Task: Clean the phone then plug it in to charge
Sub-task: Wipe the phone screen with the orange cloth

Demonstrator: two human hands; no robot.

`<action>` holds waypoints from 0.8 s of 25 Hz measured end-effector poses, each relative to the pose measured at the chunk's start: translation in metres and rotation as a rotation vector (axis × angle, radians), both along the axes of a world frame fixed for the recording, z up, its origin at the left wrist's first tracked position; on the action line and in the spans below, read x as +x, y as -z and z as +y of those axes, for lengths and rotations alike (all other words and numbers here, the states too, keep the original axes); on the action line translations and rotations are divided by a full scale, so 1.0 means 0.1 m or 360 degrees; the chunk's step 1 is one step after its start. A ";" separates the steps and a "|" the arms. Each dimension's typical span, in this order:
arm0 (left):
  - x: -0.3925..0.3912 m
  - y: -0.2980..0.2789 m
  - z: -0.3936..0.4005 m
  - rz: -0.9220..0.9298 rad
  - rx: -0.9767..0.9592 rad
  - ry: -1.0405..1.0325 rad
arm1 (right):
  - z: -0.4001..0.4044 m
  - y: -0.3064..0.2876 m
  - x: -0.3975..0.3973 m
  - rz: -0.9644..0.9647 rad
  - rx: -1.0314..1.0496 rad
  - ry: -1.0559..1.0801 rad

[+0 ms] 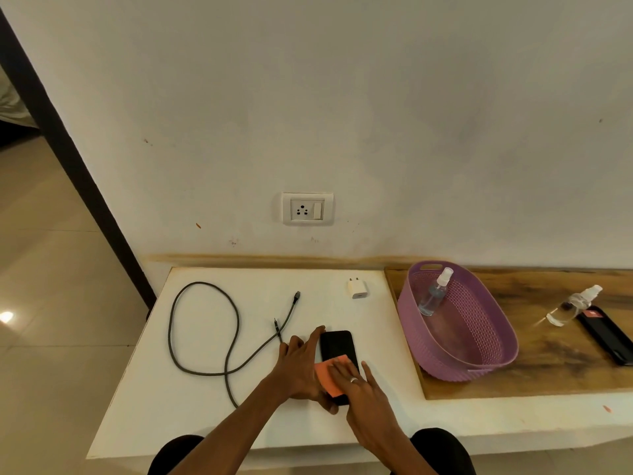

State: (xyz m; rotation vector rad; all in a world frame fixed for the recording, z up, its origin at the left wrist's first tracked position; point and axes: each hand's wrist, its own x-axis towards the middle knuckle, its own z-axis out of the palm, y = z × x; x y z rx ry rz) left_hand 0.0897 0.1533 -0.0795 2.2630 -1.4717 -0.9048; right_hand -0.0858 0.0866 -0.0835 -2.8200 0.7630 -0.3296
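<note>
Cleaning looks underway: the right hand [359,382] presses an orange cloth [329,373] flat-fingered onto the phone [337,344], which the open left hand [301,363] steadies near the worktop's [212,423] front edge. Charging is all left — cable [205,323] and adapter [357,289] lie loose, the wall socket [303,210] empty.

White tabletop [205,423]: near-left corner bare, open approach. Cable [205,337] loops across left half, ends near middle. Both hands, left hand [301,368] and right hand [363,389], over phone [337,347] at near-middle edge. Adapter [357,288] alone near far-right corner; bare strip along far edge below wall socket [307,209]. Purple basket [479,365] blocks right side, on wooden board [548,371].
</note>
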 end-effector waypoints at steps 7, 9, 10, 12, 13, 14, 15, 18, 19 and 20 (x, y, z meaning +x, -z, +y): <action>0.00 -0.03 0.01 -0.0055 0.0013 0.0024 | -0.02 0.09 0.00 0.0383 0.0190 0.0268; 0.00 -0.03 0.01 -0.0068 0.0002 0.0023 | 0.01 0.11 0.08 0.0293 0.0077 0.0057; -0.01 -0.04 0.01 -0.0091 -0.0001 0.0037 | 0.04 0.09 0.10 0.0367 0.0080 -0.0028; -0.01 -0.04 -0.01 -0.0120 0.0008 0.0061 | 0.09 -0.03 0.15 0.0469 0.0286 -0.0187; -0.01 -0.03 0.00 -0.0120 0.0010 0.0065 | 0.09 -0.02 0.16 0.0555 0.0299 -0.0240; -0.01 -0.05 0.00 -0.0109 0.0016 0.0061 | -0.01 -0.01 0.17 0.0567 0.0255 -0.0229; 0.00 -0.03 0.00 -0.0091 0.0014 0.0045 | -0.11 -0.01 0.18 0.0532 0.0128 -0.0155; 0.01 -0.01 0.02 -0.0033 -0.0012 0.0020 | -0.31 0.11 0.05 0.0507 0.0086 0.0117; 0.01 0.00 0.02 -0.0026 -0.0020 0.0018 | -0.34 0.10 0.02 0.0450 0.0105 0.0216; 0.01 0.00 0.02 -0.0023 -0.0023 0.0017 | -0.35 0.08 0.02 0.0412 0.0132 0.0301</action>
